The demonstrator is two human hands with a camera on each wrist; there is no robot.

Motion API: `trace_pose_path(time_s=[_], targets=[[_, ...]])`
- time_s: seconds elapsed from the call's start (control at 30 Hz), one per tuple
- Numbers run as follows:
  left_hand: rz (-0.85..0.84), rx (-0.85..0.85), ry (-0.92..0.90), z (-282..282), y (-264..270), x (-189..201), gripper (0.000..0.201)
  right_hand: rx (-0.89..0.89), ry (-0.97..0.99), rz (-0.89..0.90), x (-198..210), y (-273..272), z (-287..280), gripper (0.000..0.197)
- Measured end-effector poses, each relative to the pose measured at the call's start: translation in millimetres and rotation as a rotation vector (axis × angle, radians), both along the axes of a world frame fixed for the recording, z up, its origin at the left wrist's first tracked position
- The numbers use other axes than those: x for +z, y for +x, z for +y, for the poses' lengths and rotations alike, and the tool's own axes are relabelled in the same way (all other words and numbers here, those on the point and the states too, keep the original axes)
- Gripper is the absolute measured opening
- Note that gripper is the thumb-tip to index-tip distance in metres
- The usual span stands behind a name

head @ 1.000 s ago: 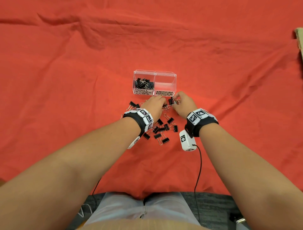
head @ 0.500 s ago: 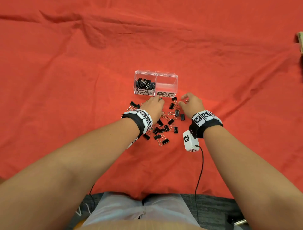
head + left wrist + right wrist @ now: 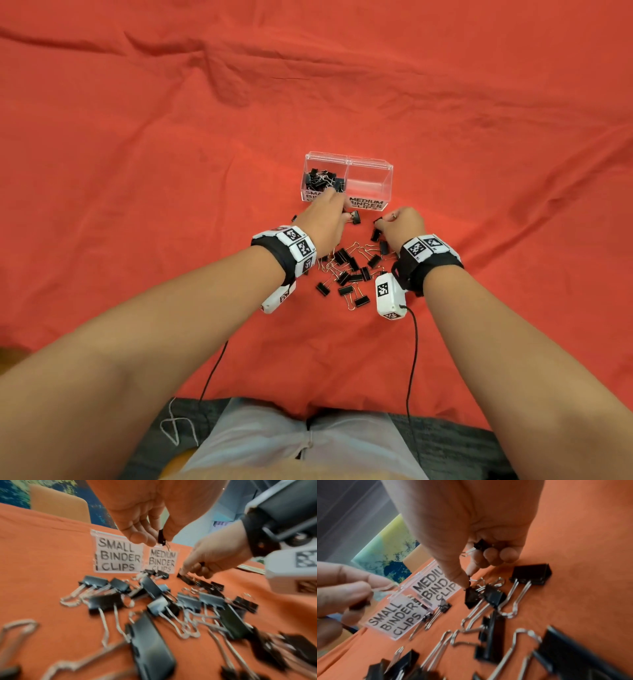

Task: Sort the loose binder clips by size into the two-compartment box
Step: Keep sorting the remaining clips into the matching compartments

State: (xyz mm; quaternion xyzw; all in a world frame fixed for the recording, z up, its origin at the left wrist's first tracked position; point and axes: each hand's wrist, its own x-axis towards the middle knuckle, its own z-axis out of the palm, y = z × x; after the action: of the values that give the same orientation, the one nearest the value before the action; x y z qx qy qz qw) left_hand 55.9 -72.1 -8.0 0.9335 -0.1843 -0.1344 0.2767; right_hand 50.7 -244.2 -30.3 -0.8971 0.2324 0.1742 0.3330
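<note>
A clear two-compartment box [image 3: 369, 167] sits on the red cloth. Its left half, labelled small, holds several small black clips [image 3: 320, 180]; its right half, labelled medium, looks bare. My left hand [image 3: 342, 209] is raised at the front of the small compartment and pinches a small black clip [image 3: 161, 538]. My right hand [image 3: 383, 219] is down on the cloth, thumb and forefinger pinching a small clip [image 3: 471, 595], with another small clip [image 3: 481, 545] tucked under its curled fingers. Loose clips of both sizes [image 3: 349, 270] lie scattered between my wrists.
Wrinkled red cloth [image 3: 171, 171] covers the table all around the box and pile. Wrist camera units [image 3: 387, 294] and their cables [image 3: 412, 359] hang near the pile. The table's near edge meets my lap at the bottom of the head view.
My left hand has lifted off the pile and moved forward to the small compartment with a clip. My right hand has stayed low by the pile's far right, fingers closing on a clip.
</note>
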Motion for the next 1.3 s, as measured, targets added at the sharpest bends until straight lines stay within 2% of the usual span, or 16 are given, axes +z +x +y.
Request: trace_pose_path(time_s=[0.2, 0.3, 0.4, 0.5, 0.6, 0.67, 0.77, 0.87, 0.97, 1.03, 1.13, 1.2, 1.3], targets=[[-0.03, 0.223, -0.023, 16.3, 49.5, 21.2, 0.014, 0.147, 0.127, 0.093, 12.7, -14.4, 14.2, 0.046], [0.005, 0.25, -0.017, 19.7, 63.1, 23.7, 0.014, 0.192, 0.222, 0.092, 37.7, -11.1, 22.4, 0.034], [0.017, 0.268, -0.04, 23.9, 62.6, 22.2, 0.016, 0.18, 0.255, 0.003, 59.0, 15.2, 32.4, 0.023], [-0.003, 0.288, -0.058, 31.2, 48.5, 20.2, 0.015, 0.217, 0.176, -0.095, 68.0, 43.2, 48.7, 0.019], [0.041, 0.258, -0.024, 42.1, 25.7, 10.9, 0.013, 0.308, 0.027, -0.153, 62.4, 56.6, 64.2, 0.024], [0.086, 0.208, 0.023, 49.9, 10.1, 2.4, 0.014, 0.34, -0.032, -0.178, 58.2, 57.8, 69.7, 0.005], [0.138, 0.164, 0.083, 61.7, -7.3, -9.0, 0.018, 0.375, -0.064, -0.261, 52.2, 50.9, 71.2, 0.024], [0.152, 0.219, 0.113, 72.2, -15.7, -18.3, 0.024, 0.416, -0.094, -0.351, 45.3, 27.9, 74.2, 0.028], [0.178, 0.293, 0.129, 78.7, -21.3, -23.9, 0.034, 0.53, -0.1, -0.253, 26.9, -1.4, 83.9, 0.02], [0.193, 0.297, 0.131, 80.3, -25.0, -26.6, 0.037, 0.592, -0.108, -0.136, 12.8, -15.5, 87.6, 0.022], [0.206, 0.285, 0.131, 81.7, -28.7, -29.6, 0.039, 0.532, -0.069, -0.113, 4.1, -24.6, 84.6, 0.019], [0.213, 0.28, 0.127, 82.5, -29.3, -29.9, 0.038, 0.385, 0.002, -0.148, 3.6, -24.4, 75.4, 0.01], [0.222, 0.27, 0.109, 82.2, -29.2, -28.9, 0.036, 0.145, 0.121, -0.159, 7.5, -20.7, 54.1, 0.012]])
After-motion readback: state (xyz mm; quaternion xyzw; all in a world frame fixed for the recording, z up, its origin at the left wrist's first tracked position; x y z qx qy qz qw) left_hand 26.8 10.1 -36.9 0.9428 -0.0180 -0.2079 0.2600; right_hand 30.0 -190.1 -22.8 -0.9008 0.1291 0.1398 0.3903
